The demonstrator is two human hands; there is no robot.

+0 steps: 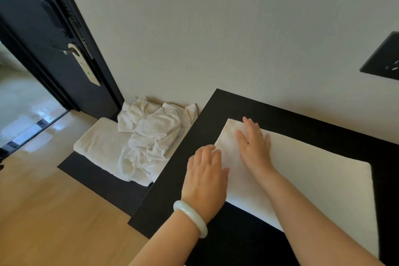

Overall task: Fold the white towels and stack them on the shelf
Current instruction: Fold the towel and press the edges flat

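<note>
A white towel point(302, 170) lies spread flat on a black tabletop point(302, 114) that fills the lower right of the frame, its far edge against a pale wall point(216, 28). Both hands rest on the towel's left end, palms down and fingers extended — neither one is gripping anything. The right hand point(254, 144) sits flat near the towel's upper left corner, fingers spread toward the wall. The left hand point(205, 175) lies just beside it, lower in the frame, fingertips on the towel's left edge and the heel of the palm over the bare black surface; a pale, milky bangle point(191, 217) circles that wrist. Left of centre, on a lower black shelf point(97, 177) beside the tabletop, a folded white towel point(97, 140) lies flat, and a crumpled heap of white towels point(151, 136) sits partly on top of it, pushed up against the wall and the tabletop's side. In the upper left stands a dark door point(32, 28) with a metal handle point(62, 49) and a light hanger tag point(86, 67) dangling from it; glossy floor shows beyond the doorway. Wood-toned flooring point(54, 222) covers the lower left. At the right edge, a dark wall plate point(384, 58) sits on the wall — its details are too blurred to read.
</note>
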